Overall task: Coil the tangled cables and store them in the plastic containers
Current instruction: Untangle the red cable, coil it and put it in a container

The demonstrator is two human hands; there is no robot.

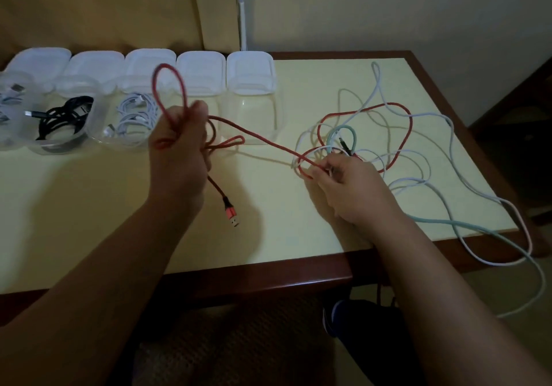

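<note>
Several loops of a red braided cable [254, 137] are gathered in the clenched grip of the left hand [179, 152], raised above the bench [89, 212] near the middle of its far edge; one loop stands up above the fist and the cable's red metal plug [231, 214] hangs free below it. From that grip the red cable runs taut, down and to the right, so that its long axis lies across the bench toward the right hand [352, 188]. There it is pinched in the right grip, at the near edge of a tangled heap of white, mint-green and red cables [373, 134] spread over the right end of the bench, with strands spilling over the right corner. The uncoiled red length is judged to lie entirely on the right-hand side, threaded through the heap, so the right hand is the nearer one for freeing it. Along the far left edge stands a row of clear plastic containers [251, 117] with white lids; a black coil [65, 120] and a white coil [134, 117] are already stored, and the rightmost looks empty.
</note>
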